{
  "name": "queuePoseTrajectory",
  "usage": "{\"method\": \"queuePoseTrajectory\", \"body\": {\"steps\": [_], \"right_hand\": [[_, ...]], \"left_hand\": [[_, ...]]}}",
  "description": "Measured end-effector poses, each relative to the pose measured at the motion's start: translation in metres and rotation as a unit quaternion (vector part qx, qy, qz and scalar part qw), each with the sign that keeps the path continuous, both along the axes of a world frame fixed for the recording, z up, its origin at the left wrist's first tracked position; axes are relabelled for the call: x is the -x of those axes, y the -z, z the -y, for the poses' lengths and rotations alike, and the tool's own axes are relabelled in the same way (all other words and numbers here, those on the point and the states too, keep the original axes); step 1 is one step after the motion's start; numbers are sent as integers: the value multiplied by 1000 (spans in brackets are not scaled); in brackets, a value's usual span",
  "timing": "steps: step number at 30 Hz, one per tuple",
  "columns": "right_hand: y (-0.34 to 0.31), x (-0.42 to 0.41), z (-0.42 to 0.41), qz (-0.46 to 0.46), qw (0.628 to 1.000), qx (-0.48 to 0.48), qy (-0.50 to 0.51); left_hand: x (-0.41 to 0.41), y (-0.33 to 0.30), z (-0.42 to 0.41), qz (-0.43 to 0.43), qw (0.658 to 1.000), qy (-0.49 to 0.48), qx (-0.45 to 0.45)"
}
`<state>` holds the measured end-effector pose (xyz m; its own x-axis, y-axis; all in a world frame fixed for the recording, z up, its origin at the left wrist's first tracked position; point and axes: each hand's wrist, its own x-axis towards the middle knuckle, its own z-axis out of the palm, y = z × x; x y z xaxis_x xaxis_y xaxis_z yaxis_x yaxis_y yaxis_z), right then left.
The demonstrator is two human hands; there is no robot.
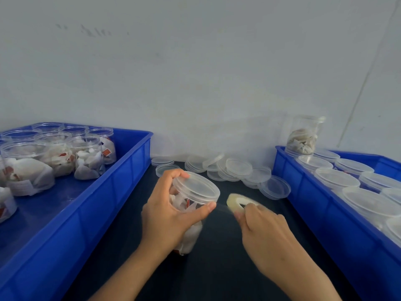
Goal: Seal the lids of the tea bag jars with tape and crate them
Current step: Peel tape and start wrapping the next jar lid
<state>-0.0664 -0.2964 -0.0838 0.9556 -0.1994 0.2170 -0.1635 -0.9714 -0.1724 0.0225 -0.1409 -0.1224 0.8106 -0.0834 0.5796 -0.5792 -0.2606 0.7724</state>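
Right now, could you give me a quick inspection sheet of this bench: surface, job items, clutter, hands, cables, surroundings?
Surface: dark table top, between two blue crates.
Job's things: lidded jar of tea bags, tilted; tape roll, blurred, with a thin strip stretched to the jar's rim. Left crate holds open jars of tea bags; right crate holds lidded jars, with one more jar standing on top at the back.
Clutter: loose clear lids heaped by the wall.
Grips: left hand grips the jar, thumb at the rim; right hand holds the tape roll.
Cables: nothing seen.
Surroundings: plain pale wall.
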Motion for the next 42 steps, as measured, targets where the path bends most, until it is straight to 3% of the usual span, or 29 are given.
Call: {"method": "queuePoseTrajectory", "body": {"steps": [9,21,27,29,33,37,42], "right_hand": [[0,-8,3,26,990,-135,-36],[6,-13,10,50,993,-104,-41],[15,-18,10,29,986,-160,-27],[19,-20,11,9,973,-227,-26],[26,-24,9,18,881,-470,-39],[28,-25,0,52,851,-521,-37],[32,-20,-12,85,847,-521,-65]], "left_hand": [[-6,-2,-5,-57,988,120,76],[-8,7,-1,-170,959,189,123],[-8,13,2,-193,948,216,134],[-8,13,1,-199,941,239,134],[-5,9,1,-195,948,233,97],[5,9,7,-118,986,111,36],[9,13,13,-79,995,56,-8]]}}
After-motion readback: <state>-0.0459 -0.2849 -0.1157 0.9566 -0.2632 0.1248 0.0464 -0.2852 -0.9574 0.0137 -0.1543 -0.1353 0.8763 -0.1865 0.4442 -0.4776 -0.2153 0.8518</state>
